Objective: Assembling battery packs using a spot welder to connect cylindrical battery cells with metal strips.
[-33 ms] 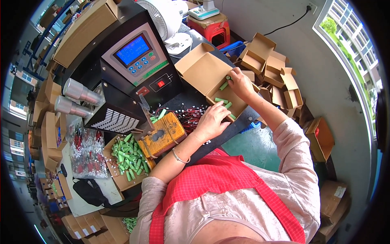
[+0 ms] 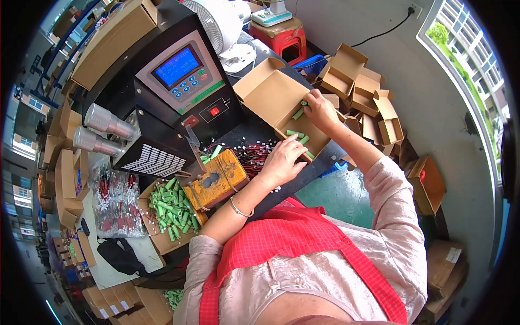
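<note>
An open cardboard box (image 2: pixel 271 89) lies on the dark bench in front of me, its lid folded back. Several green cylindrical battery cells (image 2: pixel 295 134) lie inside it. At the box's right side my right hand (image 2: pixel 322 115) is closed, pinching a green battery cell (image 2: pixel 304 103) by the fingertips. My left hand (image 2: pixel 284 161) rests over the box's near edge, fingers loosely stretched and slightly bent. Its fingertips are close to the cells; whether they touch one is hard to make out. No held thing shows in it.
A black machine (image 2: pixel 157 116) with a blue screen stands left of the box. Nearer are a yellow block (image 2: pixel 219 179), red-and-black wires (image 2: pixel 252 160) and a carton of green cells (image 2: pixel 157 235). Empty cartons (image 2: pixel 346 70) pile up at the right. A white fan (image 2: pixel 216 24) stands behind.
</note>
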The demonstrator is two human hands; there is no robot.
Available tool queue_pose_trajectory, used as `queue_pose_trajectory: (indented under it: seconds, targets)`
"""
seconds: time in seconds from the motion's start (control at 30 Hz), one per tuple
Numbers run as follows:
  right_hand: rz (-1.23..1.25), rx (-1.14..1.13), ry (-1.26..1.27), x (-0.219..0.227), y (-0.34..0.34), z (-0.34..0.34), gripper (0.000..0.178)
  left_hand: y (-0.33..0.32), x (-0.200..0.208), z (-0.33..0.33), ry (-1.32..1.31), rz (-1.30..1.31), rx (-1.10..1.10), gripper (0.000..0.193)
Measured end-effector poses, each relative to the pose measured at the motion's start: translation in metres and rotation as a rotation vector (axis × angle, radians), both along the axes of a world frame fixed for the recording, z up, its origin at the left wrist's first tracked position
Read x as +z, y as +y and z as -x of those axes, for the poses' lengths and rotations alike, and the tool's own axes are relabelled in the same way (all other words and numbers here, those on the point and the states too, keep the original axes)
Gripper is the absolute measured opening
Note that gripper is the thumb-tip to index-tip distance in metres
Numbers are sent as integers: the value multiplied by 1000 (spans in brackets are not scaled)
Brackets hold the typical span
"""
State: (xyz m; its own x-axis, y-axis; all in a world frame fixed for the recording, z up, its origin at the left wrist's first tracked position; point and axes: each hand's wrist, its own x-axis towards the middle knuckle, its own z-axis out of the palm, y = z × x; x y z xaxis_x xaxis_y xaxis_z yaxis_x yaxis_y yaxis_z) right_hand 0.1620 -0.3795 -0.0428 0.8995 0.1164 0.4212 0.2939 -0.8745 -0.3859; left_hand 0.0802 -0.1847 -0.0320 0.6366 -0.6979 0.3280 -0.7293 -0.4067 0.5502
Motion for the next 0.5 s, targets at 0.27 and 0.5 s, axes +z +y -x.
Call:
queue_pose_trajectory:
  seconds: [0.27,0.5]
  targets:
    - [18,38,36,1,-4,-1,19,-3,-2,0,32,14,19,28]
    - [-157,151,-59,22,-15,12,15,-8,8,7,840,637,245,15]
